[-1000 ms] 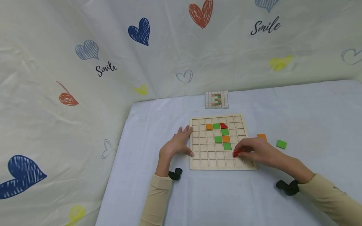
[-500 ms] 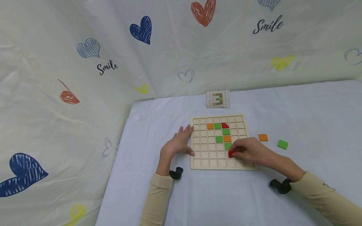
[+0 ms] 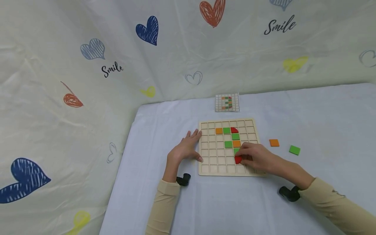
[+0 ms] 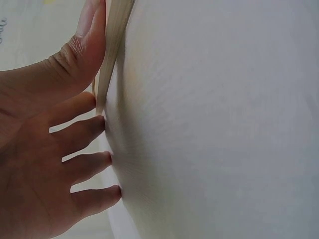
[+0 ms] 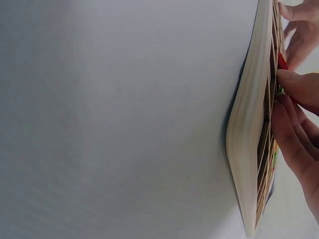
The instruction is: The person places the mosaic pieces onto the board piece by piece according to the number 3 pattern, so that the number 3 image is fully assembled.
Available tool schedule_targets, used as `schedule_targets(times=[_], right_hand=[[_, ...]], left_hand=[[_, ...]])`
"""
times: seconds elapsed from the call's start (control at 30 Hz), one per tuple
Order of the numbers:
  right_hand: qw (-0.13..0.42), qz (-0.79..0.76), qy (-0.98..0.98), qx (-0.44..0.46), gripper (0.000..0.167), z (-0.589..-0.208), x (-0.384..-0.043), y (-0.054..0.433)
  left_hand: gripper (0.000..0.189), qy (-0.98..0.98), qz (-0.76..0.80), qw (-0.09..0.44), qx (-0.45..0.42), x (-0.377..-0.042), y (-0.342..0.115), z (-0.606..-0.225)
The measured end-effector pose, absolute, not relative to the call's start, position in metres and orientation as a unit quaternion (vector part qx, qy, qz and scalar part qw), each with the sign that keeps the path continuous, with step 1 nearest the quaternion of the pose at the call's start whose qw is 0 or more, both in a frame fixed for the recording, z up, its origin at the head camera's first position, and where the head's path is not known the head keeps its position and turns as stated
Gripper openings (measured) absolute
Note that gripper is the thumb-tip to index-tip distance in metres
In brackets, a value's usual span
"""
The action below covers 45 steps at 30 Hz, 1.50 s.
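A square wooden grid board [image 3: 210,161] lies on the white table, with orange, green and red tiles set in some of its cells. Between thumb and fingers, my right hand [image 3: 258,157] pinches a red tile with a rounded edge [image 3: 237,160], right at a cell below the lowest green tile [image 3: 236,150]. That hand covers the board's lower right cells. My left hand [image 3: 185,149] rests with spread fingers along the left edge of the board. In the left wrist view its thumb [image 4: 82,55] lies against the wooden side, fingertips down near the cloth.
Right of the board lie a loose orange tile [image 3: 274,143] and a loose green tile [image 3: 294,150]. Behind it is a printed card [image 3: 227,102] with a coloured grid pattern. A cloth with printed hearts [image 3: 176,49] hangs behind and left of the table.
My right hand has moved left over the board with the red tile, to the cell below the lowest green tile. The loose orange tile now shows fully. My left hand stays put.
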State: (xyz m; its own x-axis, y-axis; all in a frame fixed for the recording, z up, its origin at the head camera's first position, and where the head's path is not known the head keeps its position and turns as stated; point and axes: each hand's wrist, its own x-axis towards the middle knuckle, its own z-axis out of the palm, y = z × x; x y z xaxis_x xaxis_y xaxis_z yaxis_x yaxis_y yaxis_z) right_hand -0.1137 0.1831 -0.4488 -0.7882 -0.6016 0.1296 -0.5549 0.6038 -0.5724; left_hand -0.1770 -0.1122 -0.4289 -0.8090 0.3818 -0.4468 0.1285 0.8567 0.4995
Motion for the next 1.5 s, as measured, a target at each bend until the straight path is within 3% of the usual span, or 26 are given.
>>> schedule_targets(times=[1.03,1.33,1.5], right_hand=[[0.012,-0.331,0.892,-0.309,0.022,-0.445,-0.110,0.205],[-0.049,-0.282,0.921,-0.264,0.020,-0.444,-0.111,0.231],[-0.054,-0.268,0.932,-0.238,0.022,-0.449,-0.111,0.246]], left_hand=[[0.117,0.930,0.201,0.278,0.135,-0.177,-0.108,-0.424],[0.118,0.933,0.180,0.284,0.127,-0.176,-0.104,-0.421],[0.117,0.934,0.176,0.282,0.133,-0.176,-0.103,-0.421]])
